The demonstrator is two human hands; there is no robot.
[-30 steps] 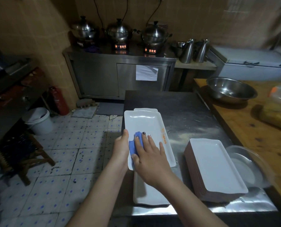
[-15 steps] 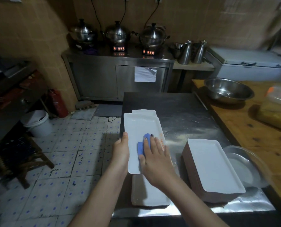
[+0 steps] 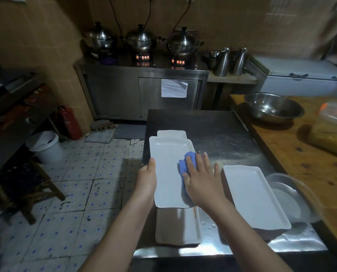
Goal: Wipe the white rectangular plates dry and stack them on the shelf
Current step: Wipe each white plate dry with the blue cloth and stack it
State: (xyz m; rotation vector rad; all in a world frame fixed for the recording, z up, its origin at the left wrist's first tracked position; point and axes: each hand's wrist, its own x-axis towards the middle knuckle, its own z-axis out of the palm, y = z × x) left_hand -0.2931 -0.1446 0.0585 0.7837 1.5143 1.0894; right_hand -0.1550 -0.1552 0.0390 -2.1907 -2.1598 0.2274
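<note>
Three lidded pots (image 3: pixel 141 39) and two jugs (image 3: pixel 222 62) behind the desk (image 3: pixel 222 134), one steel bowl (image 3: pixel 273 107) right of it, one blue cloth (image 3: pixel 185 163), one lifted plate (image 3: pixel 167 173); the stack (image 3: pixel 254 195) is uncountable tbh.

Commercial kitchen, steel worktable (image 3: pixel 222 130), three lidded pots (image 3: pixel 142 39) on induction burners, steel cabinet (image 3: pixel 114 95), tiled floor (image 3: pixel 85 183)

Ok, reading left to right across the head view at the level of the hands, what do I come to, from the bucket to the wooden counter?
White bucket → left hand → held white plate → blue cloth → right hand → stack of white plates → clear dish → wooden counter.
</note>
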